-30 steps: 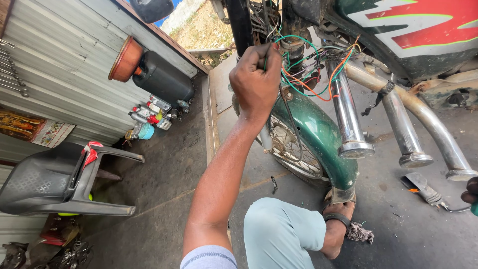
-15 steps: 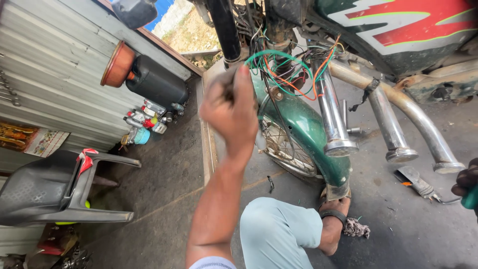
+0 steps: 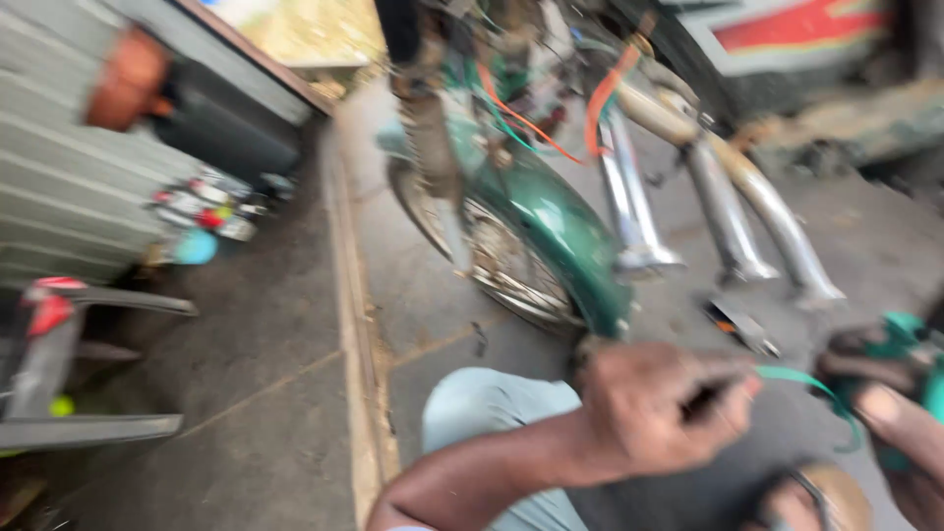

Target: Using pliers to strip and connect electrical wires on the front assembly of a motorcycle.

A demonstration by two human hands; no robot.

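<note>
Since the earlier frame, the left hand is no longer raised at the wiring under the motorcycle; it is now sitting low, below the green mudguard and over the person's knee. Its fingers are pressing together, pinching a green strip and what looks like a dark tool; blur is hiding the detail. The strip is running thin and curved from this hand toward the right hand, which is closing around a green roll to the right of the mudguard. How tightly that hand is closing cannot be told.

Orange and green wires are hanging loose above the mudguard. Chrome exhaust pipes are slanting just right of it. A dark plastic chair is standing well to its left, beside a corrugated wall.
</note>
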